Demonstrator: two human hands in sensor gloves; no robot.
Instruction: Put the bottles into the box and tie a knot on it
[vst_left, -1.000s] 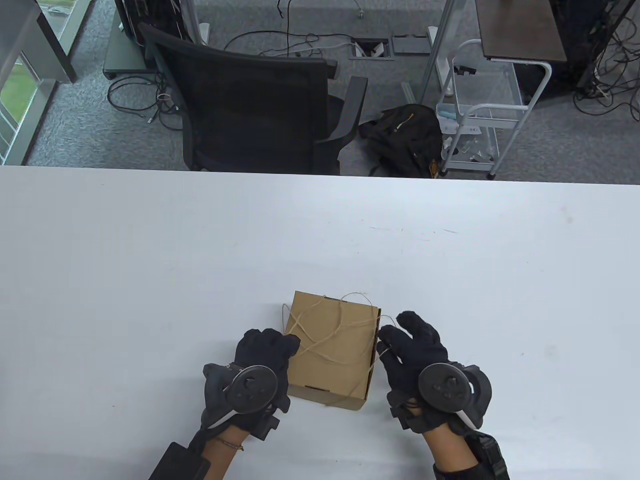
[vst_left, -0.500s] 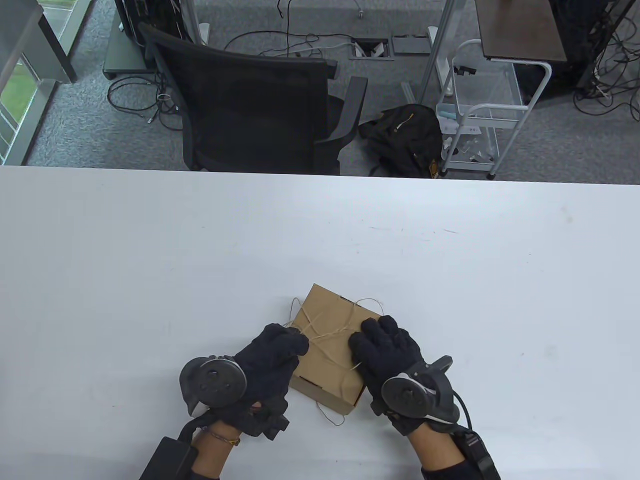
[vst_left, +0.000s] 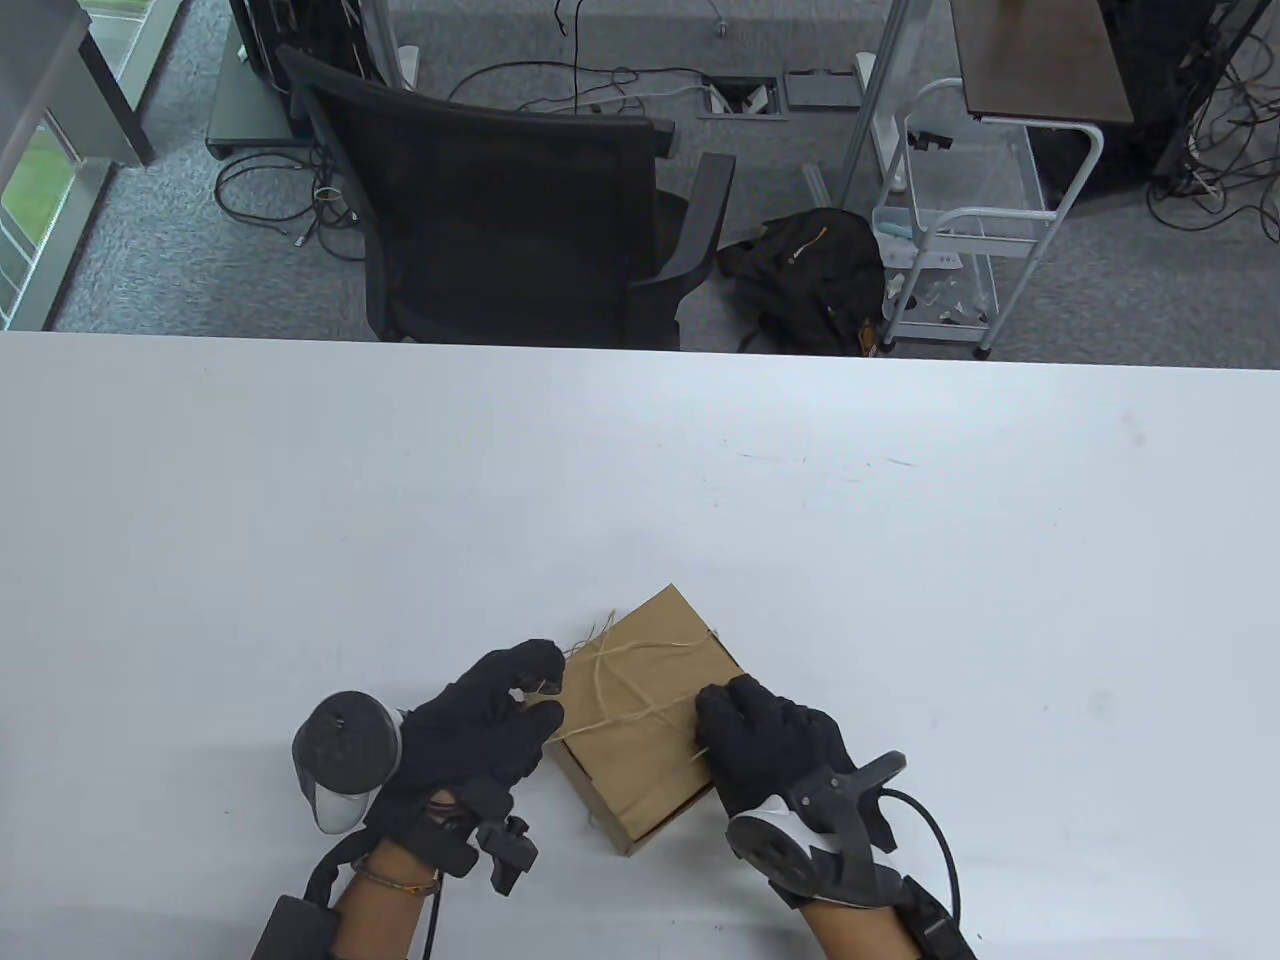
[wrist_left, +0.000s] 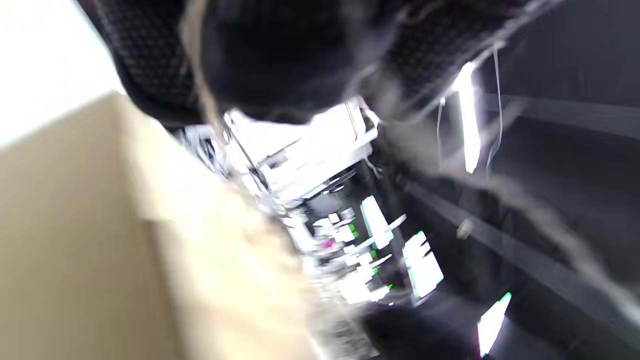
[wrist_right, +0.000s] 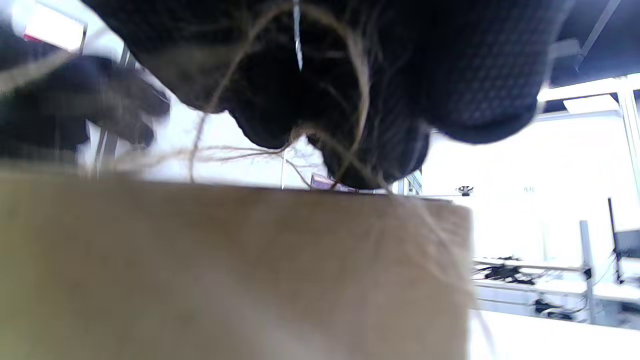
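The cardboard box (vst_left: 645, 715) sits closed on the white table (vst_left: 900, 560), low and just left of centre in the table view, turned so one corner points up the frame. Thin twine (vst_left: 625, 690) crosses its lid in several strands. The left hand (vst_left: 480, 715) is at the box's left corner, its fingers curled with the thumb and forefinger pinching a twine end there. The right hand (vst_left: 770, 740) lies over the box's right edge, its fingers bent and closed on the twine at that edge. In the right wrist view, strands run up from the box (wrist_right: 235, 270) into the curled fingers (wrist_right: 360, 100). The left wrist view is heavily blurred. No bottles are visible.
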